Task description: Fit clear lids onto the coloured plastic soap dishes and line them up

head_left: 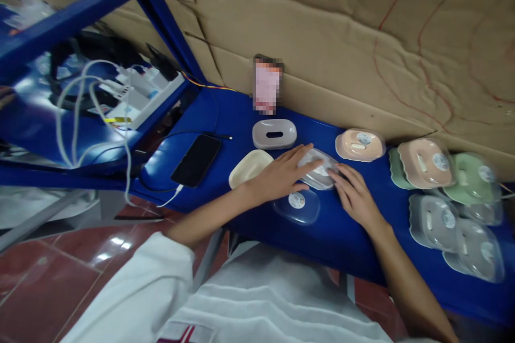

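A small grey plastic case with a see-through lid and a round sticker (pixel 321 170), which looks like a soap box, lies on the blue table between my hands. My left hand (pixel 284 171) spans its left end, fingers across the top and thumb at the near side. At the right end, the fingertips of my right hand (pixel 356 193) press on the case. Just in front lies a loose clear lid (pixel 296 211) with a round sticker. A cream dish (pixel 247 169) is partly covered by my left forearm. Behind it sits a grey oval piece with a slot (pixel 274 134).
To the right stand a peach case (pixel 360 144) and a group of stacked peach, green (pixel 469 179) and grey cases (pixel 436 222). A dark phone (pixel 196 161) with cables lies left. Another phone (pixel 266 86) leans on the cardboard wall (pixel 322 27). A power strip (pixel 148 96) sits farther left.
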